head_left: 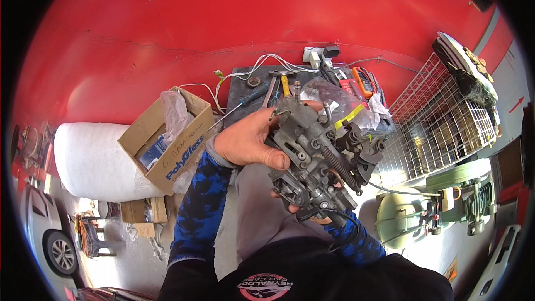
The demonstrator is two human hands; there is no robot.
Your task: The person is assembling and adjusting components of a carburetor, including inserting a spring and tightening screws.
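Observation:
A grey metal carburetor (305, 147) with linkages, a coil spring and a black wire is held up in front of my body, tilted. My left hand (245, 140) grips its left side, the thumb pressed along the front edge and the other fingers behind it. Beneath its lower end is my right hand (321, 220), mostly hidden by the casting, with a few fingertips showing at the lower left edge. Behind the carburetor, a blue-handled screwdriver (253, 96) and a yellow-handled tool (286, 85) lie on a dark worktop (239, 112).
An orange multimeter (363, 82), plastic bags and white cables crowd the worktop against a red wall. An open cardboard box (186, 150) stands left, beside a white wrapped roll (92, 159). At right are a white wire basket (432, 122) and a green air compressor (401, 214).

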